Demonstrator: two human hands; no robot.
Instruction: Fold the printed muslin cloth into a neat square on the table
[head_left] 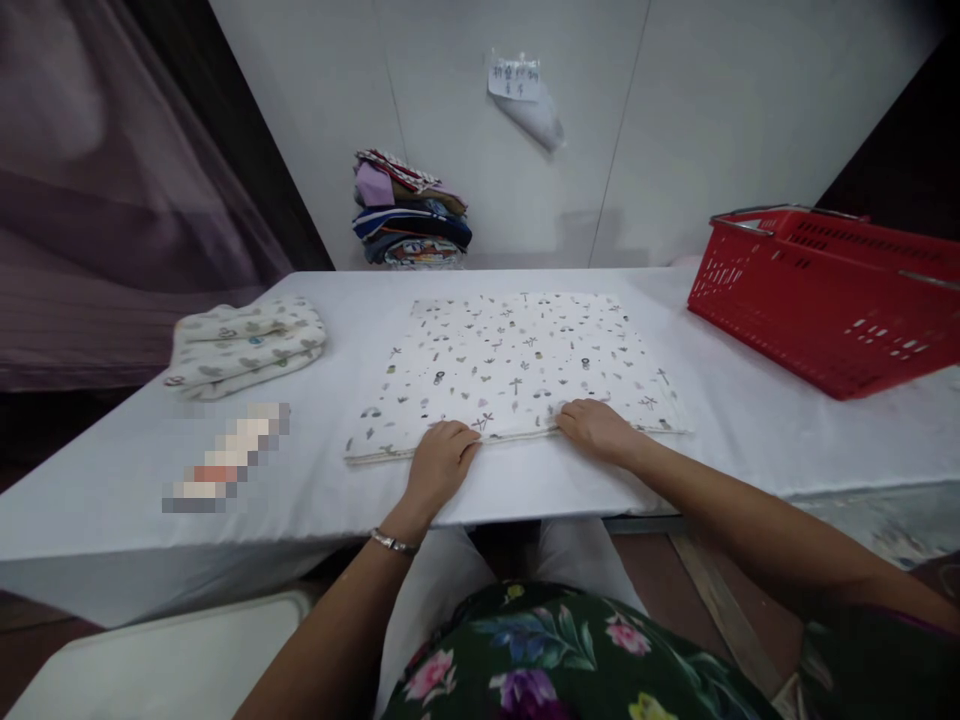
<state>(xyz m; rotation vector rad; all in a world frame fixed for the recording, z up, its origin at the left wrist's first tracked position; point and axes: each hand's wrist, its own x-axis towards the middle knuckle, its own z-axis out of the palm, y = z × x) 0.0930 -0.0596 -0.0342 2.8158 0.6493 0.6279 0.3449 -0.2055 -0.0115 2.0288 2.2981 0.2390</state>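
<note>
A white cloth (510,365) printed with small rainbows, palm trees and other figures lies flat in a rectangle on the table, its near edge showing more than one layer. At that near edge my left hand (442,460) is closed on the cloth left of the middle, thumb toward the right. My right hand (596,430) grips the same edge farther right, fingers curled over it. The fingertips of both hands are partly hidden. To the left lies a folded cream cloth (247,345) with a grey-green print, apart from my hands.
A white tablecloth (322,500) covers the table. At the right stands a red plastic basket (817,300) with metal handles. A stack of folded fabrics (412,215) rises behind the far edge by the wall. A pixelated object (229,460) lies at the left. A paper note (517,78) hangs on the wall.
</note>
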